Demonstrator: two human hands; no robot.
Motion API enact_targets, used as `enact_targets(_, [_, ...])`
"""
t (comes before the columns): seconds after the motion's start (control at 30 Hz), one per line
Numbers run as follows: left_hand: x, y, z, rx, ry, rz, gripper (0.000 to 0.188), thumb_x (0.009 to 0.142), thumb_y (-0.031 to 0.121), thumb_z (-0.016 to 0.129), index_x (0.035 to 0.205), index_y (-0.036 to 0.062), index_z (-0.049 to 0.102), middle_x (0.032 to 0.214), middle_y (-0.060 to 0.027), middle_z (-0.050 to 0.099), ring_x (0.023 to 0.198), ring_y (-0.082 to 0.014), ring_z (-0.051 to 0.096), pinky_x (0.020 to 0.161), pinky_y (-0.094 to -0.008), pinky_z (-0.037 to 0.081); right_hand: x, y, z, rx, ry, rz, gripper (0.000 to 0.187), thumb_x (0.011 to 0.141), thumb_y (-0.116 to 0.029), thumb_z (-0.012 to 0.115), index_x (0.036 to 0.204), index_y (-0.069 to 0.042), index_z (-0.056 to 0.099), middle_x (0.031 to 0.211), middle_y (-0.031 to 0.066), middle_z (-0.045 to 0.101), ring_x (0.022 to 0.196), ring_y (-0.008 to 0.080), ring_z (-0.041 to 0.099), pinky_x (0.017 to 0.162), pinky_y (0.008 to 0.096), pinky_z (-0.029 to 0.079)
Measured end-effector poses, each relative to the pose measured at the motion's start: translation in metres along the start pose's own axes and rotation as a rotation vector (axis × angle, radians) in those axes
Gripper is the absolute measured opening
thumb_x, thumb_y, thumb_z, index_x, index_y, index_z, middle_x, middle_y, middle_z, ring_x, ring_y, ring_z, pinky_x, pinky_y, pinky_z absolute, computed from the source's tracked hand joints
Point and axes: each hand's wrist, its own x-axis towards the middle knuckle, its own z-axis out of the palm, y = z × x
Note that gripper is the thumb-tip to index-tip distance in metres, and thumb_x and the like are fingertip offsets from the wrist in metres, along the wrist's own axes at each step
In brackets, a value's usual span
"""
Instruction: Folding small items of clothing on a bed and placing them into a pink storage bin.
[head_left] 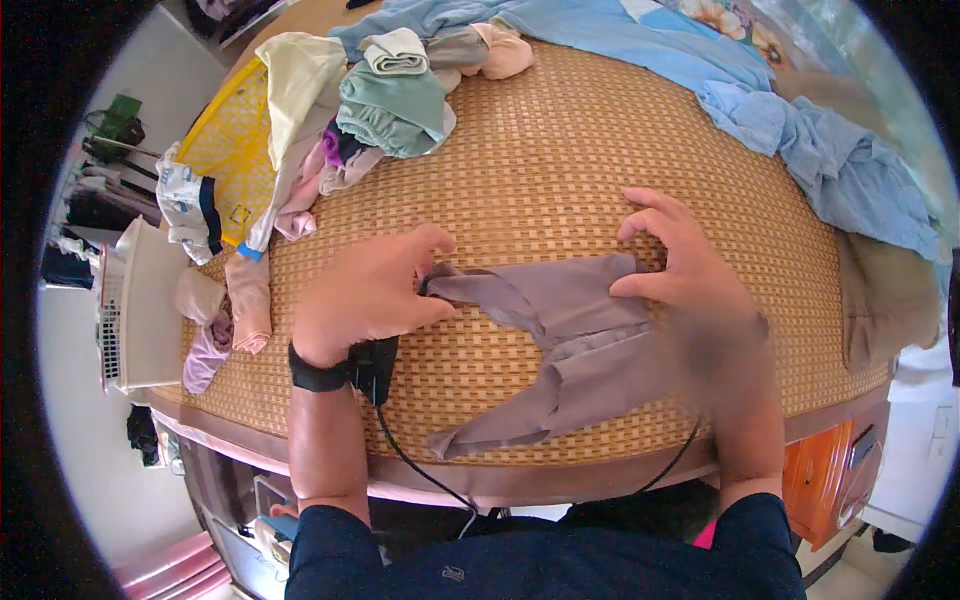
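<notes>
A small mauve garment [600, 340] lies spread on the woven mat, with two pointed strips reaching left and a gathered seam across its middle. My left hand [370, 290] arches over the tip of its upper strip, thumb and fingers apart; whether the hidden fingers touch the cloth, I cannot tell. At the garment's upper right corner, my right hand [690, 260] is open, its thumb on or just above the cloth and its fingers curved beyond the edge. A dark blur covers part of my right wrist.
The woven mat [560, 130] covers the table. At the far left lie rolled and folded clothes [395, 105] and a yellow mesh basket [225, 130]. A white basket [145, 300] stands by the left edge. Blue cloth [820, 150] and brown fabric [880, 300] line the right. A black cable [425, 462] hangs near me.
</notes>
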Motion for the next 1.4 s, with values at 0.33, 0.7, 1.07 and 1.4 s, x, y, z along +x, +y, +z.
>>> enact_targets(0.33, [-0.020, -0.031, 0.018, 0.067, 0.109, -0.006, 0.028, 0.088, 0.002, 0.069, 0.115, 0.0024, 0.075, 0.100, -0.0143, 0.074, 0.094, -0.0301, 0.071, 0.086, -0.0406, 0.057, 0.006, 0.007, 0.004, -0.024, 0.000, -0.026, 0.057, 0.073, -0.042, 0.100, 0.116, -0.014, 0.074, 0.160, 0.0218, 0.059, 0.148, 0.0438, 0.053, 0.124, 0.0512, 0.041])
enact_targets(0.7, [-0.023, -0.055, 0.020, -0.010, 0.144, -0.103, 0.019, 0.093, 0.001, 0.068, 0.110, 0.0030, 0.074, 0.090, -0.0050, 0.072, 0.087, -0.0170, 0.069, 0.079, -0.0351, 0.056, 0.003, 0.013, 0.004, -0.023, 0.005, -0.009, 0.059, 0.074, -0.046, 0.098, 0.119, -0.014, 0.075, 0.161, 0.0218, 0.058, 0.151, 0.0438, 0.050, 0.126, 0.0518, 0.039])
enact_targets(1.07, [-0.011, 0.020, 0.025, 0.091, 0.560, 0.245, 0.021, 0.095, 0.013, 0.080, 0.112, 0.0012, 0.077, 0.110, -0.0176, 0.078, 0.110, -0.0396, 0.074, 0.097, -0.0464, 0.057, 0.002, 0.020, 0.005, 0.023, 0.022, -0.042, 0.057, 0.078, -0.051, 0.096, 0.118, -0.014, 0.077, 0.160, 0.0233, 0.058, 0.152, 0.0435, 0.050, 0.126, 0.0533, 0.039])
enact_targets(1.4, [0.059, 0.073, 0.072, 0.214, 0.162, 0.247, 0.041, 0.085, 0.034, 0.092, 0.109, 0.0044, 0.078, 0.105, -0.0175, 0.077, 0.103, -0.0393, 0.072, 0.092, -0.0482, 0.058, 0.002, 0.019, 0.009, -0.013, 0.039, -0.046, 0.058, 0.077, -0.051, 0.095, 0.119, -0.014, 0.079, 0.156, 0.0205, 0.063, 0.149, 0.0419, 0.053, 0.124, 0.0546, 0.041])
